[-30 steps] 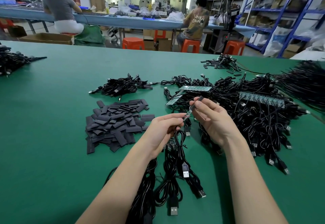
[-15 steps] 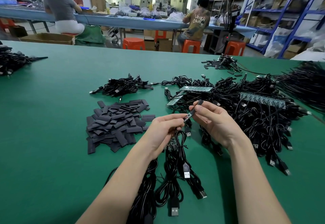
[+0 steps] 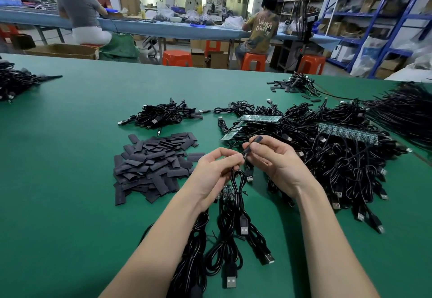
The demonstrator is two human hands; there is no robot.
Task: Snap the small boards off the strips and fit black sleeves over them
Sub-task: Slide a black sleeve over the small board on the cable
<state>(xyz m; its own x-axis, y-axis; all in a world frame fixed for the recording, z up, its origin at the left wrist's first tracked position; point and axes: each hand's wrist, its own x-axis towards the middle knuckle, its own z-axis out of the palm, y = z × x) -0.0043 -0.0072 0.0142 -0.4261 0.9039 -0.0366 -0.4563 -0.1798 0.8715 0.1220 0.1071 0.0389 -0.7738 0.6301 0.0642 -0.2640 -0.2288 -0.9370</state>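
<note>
Both hands meet above the green table (image 3: 70, 204). My right hand (image 3: 278, 164) pinches a black sleeve (image 3: 253, 144) between thumb and fingers, its far end sticking up. My left hand (image 3: 215, 173) pinches the end of a black cable (image 3: 238, 180) where it enters the sleeve; the small board itself is hidden. A short piece of board strip (image 3: 225, 192) lies under my left wrist. A heap of flat black sleeves (image 3: 154, 164) lies to the left. Green board strips (image 3: 259, 118) (image 3: 348, 131) rest on the cable pile.
A big tangle of black USB cables (image 3: 339, 162) fills the right side. Sleeved cables (image 3: 224, 251) lie between my forearms. A smaller bundle (image 3: 163, 116) sits behind the sleeve heap, another (image 3: 14, 82) at far left. People sit at a bench beyond.
The sleeve has slid down toward my left fingertips, so the bright board end seen earlier is now covered. Both hands stay in nearly the same place.
</note>
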